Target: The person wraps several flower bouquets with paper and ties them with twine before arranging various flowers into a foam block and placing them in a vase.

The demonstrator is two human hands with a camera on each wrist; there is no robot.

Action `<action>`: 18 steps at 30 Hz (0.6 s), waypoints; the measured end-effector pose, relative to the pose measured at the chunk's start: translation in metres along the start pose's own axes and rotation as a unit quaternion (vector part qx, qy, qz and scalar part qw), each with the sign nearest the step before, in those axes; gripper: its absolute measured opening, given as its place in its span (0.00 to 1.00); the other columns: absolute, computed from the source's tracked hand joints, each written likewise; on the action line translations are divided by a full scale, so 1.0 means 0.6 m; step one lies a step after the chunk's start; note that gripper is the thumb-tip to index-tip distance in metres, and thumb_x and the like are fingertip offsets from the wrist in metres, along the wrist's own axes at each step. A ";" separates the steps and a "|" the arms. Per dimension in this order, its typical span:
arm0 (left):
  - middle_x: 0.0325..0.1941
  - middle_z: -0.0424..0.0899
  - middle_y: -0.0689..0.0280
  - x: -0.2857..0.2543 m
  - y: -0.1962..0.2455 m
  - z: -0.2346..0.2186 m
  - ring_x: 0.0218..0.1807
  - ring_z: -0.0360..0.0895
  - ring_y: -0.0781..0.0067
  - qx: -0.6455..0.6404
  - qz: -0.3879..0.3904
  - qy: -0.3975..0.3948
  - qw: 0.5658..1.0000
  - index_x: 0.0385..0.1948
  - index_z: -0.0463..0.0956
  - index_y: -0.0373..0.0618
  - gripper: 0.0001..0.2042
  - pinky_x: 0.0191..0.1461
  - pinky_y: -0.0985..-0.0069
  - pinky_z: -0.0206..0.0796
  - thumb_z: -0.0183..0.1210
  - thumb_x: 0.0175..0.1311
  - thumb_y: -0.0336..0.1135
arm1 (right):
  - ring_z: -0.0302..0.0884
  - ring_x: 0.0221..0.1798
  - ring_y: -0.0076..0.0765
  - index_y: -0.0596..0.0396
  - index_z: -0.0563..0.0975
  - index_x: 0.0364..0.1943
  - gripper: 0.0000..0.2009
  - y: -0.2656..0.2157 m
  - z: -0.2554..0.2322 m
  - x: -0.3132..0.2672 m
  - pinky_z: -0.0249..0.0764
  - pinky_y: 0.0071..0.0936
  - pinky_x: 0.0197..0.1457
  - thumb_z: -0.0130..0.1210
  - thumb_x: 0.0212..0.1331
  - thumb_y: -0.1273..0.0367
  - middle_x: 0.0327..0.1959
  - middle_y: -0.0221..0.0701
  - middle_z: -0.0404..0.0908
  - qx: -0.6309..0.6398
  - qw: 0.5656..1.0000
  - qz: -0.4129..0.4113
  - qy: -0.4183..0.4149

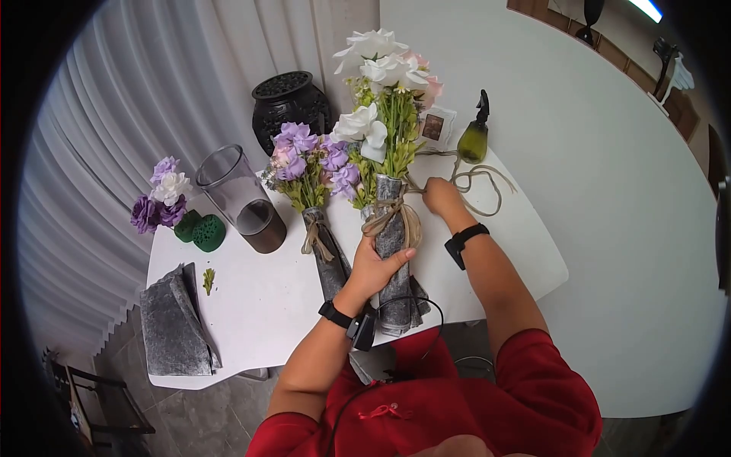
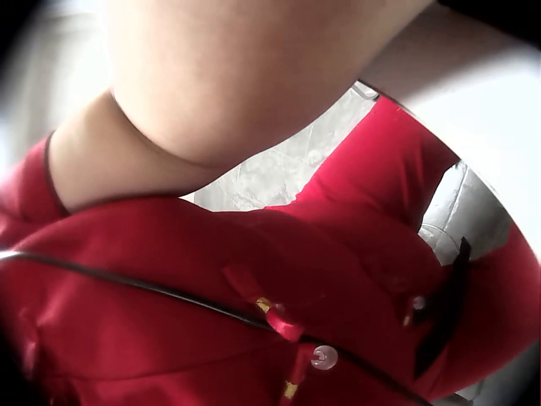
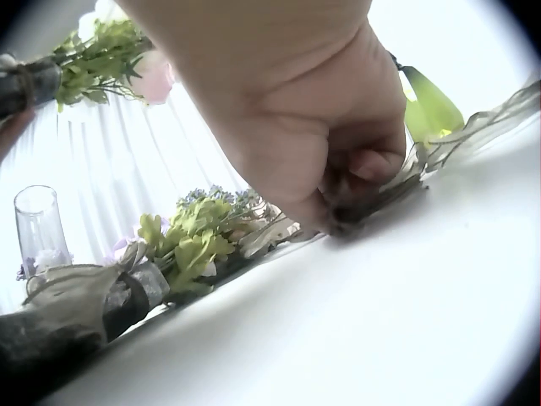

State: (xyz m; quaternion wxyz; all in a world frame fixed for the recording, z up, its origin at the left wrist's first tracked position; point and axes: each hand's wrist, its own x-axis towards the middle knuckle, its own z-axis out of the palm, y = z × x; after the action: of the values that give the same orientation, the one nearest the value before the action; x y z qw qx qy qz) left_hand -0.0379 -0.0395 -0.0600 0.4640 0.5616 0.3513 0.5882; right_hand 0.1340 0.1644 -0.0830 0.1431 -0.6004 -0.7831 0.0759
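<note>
In the head view my left hand [image 1: 378, 266] grips the grey-wrapped stem of a tall bouquet [image 1: 388, 122] of white and pink flowers. A tan ribbon bow [image 1: 392, 215] is tied round the wrap just above that hand. My right hand [image 1: 444, 199] is low over the table right of the bouquet, fingers curled, pinching a tan ribbon [image 3: 473, 135] whose loops trail off to the right. In the right wrist view the curled fingers [image 3: 368, 165] sit close to the tabletop, partly hiding the pinched part. The left wrist view shows only forearm and red clothing.
Left of the bouquet lies a purple-flowered bouquet [image 1: 327, 259], also wrapped. Beyond stand a clear vase [image 1: 225, 183], a black lidded pot [image 1: 289, 107] and a green spray bottle [image 1: 474, 141]. Green foam [image 1: 208, 233], loose flowers [image 1: 160, 198] and grey wrapping sheets [image 1: 177, 324] are farther left.
</note>
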 end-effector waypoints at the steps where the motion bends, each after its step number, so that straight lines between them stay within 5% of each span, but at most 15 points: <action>1: 0.41 0.78 0.63 -0.002 0.003 -0.002 0.32 0.79 0.73 -0.009 -0.005 -0.001 1.000 0.54 0.61 0.39 0.26 0.32 0.73 0.79 0.65 0.57 0.26 | 0.79 0.41 0.57 0.63 0.79 0.41 0.18 0.010 -0.003 0.012 0.75 0.45 0.48 0.60 0.50 0.63 0.41 0.49 0.81 -0.023 0.999 -0.007 -0.028; 2: 0.41 0.78 0.63 -0.002 0.008 -0.001 0.32 0.80 0.73 -0.015 -0.007 -0.002 1.000 0.54 0.61 0.39 0.26 0.32 0.73 0.79 0.65 0.57 0.26 | 0.79 0.41 0.57 0.63 0.79 0.41 0.18 0.021 -0.009 0.027 0.75 0.45 0.48 0.60 0.50 0.63 0.41 0.49 0.81 -0.023 0.999 -0.006 -0.028; 4: 0.42 0.78 0.62 -0.003 0.030 0.004 0.32 0.80 0.73 -0.061 -0.026 0.006 0.998 0.55 0.61 0.39 0.26 0.32 0.73 0.79 0.65 0.57 0.26 | 0.80 0.25 0.46 0.61 0.79 0.23 0.15 0.031 -0.046 0.048 0.75 0.42 0.34 0.59 0.52 0.61 0.24 0.42 0.82 0.085 0.996 -0.032 -0.007; 6: 0.42 0.78 0.62 -0.007 0.045 0.009 0.32 0.80 0.72 -0.102 -0.046 0.018 0.994 0.55 0.60 0.39 0.26 0.32 0.73 0.79 0.65 0.57 0.26 | 0.79 0.30 0.54 0.61 0.80 0.23 0.12 0.044 -0.112 0.065 0.74 0.41 0.36 0.57 0.48 0.64 0.28 0.49 0.82 0.192 0.981 0.003 -0.016; 8: 0.42 0.78 0.61 -0.009 0.054 0.008 0.32 0.80 0.72 -0.127 -0.059 0.021 0.990 0.55 0.60 0.38 0.27 0.32 0.72 0.79 0.65 0.57 0.26 | 0.78 0.28 0.55 0.59 0.81 0.23 0.12 0.083 -0.143 0.087 0.73 0.42 0.33 0.58 0.48 0.63 0.28 0.49 0.82 0.356 0.929 0.085 0.059; 10: 0.42 0.78 0.61 -0.010 0.059 0.007 0.32 0.80 0.72 -0.128 -0.063 0.018 0.990 0.56 0.60 0.38 0.27 0.32 0.73 0.79 0.65 0.57 0.26 | 0.80 0.32 0.55 0.59 0.80 0.29 0.11 0.127 -0.182 0.095 0.75 0.43 0.37 0.57 0.50 0.64 0.32 0.49 0.82 0.234 0.967 0.069 0.069; 12: 0.42 0.78 0.61 -0.011 0.054 0.003 0.32 0.80 0.72 -0.131 -0.067 0.017 0.989 0.56 0.60 0.38 0.27 0.32 0.73 0.79 0.65 0.56 0.26 | 0.81 0.38 0.53 0.59 0.80 0.35 0.12 0.155 -0.200 0.072 0.76 0.43 0.42 0.56 0.51 0.65 0.36 0.48 0.82 -0.018 0.974 0.104 0.201; 18: 0.44 0.77 0.62 -0.008 0.033 -0.003 0.37 0.79 0.74 -0.017 -0.002 0.022 1.000 0.57 0.61 0.38 0.28 0.35 0.74 0.78 0.66 0.56 0.26 | 0.79 0.46 0.52 0.60 0.80 0.39 0.13 0.225 -0.160 0.010 0.75 0.43 0.49 0.54 0.53 0.66 0.41 0.47 0.82 -0.102 0.972 0.169 0.126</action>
State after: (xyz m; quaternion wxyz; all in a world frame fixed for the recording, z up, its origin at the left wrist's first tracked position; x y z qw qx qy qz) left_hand -0.0433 -0.0502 -0.0431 0.4671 0.5394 0.3526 0.6054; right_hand 0.2867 0.2010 -0.0304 0.1642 -0.7404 -0.6492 -0.0576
